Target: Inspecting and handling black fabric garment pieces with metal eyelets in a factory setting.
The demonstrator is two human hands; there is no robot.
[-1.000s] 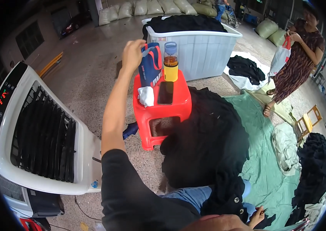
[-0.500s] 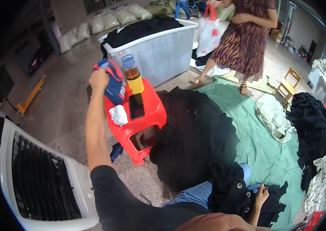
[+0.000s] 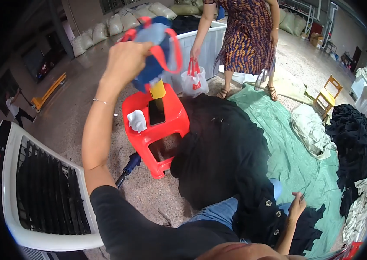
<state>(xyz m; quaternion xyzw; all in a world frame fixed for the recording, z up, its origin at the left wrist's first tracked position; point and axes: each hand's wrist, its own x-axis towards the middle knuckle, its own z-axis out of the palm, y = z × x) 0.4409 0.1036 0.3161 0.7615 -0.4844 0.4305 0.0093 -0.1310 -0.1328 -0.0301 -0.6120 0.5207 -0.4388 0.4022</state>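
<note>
My left hand is raised over the red plastic stool, closed on a blue bag with red straps. The bag hides most of a bottle with a yellow band on the stool. Beside the bottle lie a dark phone and a crumpled white tissue. My right hand is low at the right, over black cloth with metal eyelets. Its fingers are curled together; anything in them is too small to make out. A large heap of black cloth covers my lap.
A person in a patterned dress stands ahead, holding a white plastic bag. Behind is a large white bin. An air cooler stands at left, a folded umbrella by the stool. Green sheeting covers the right floor.
My left hand has lifted the blue bag off the stool, up and to the right. The other person has shifted left and lowered the plastic bag. My right hand has risen slightly.
</note>
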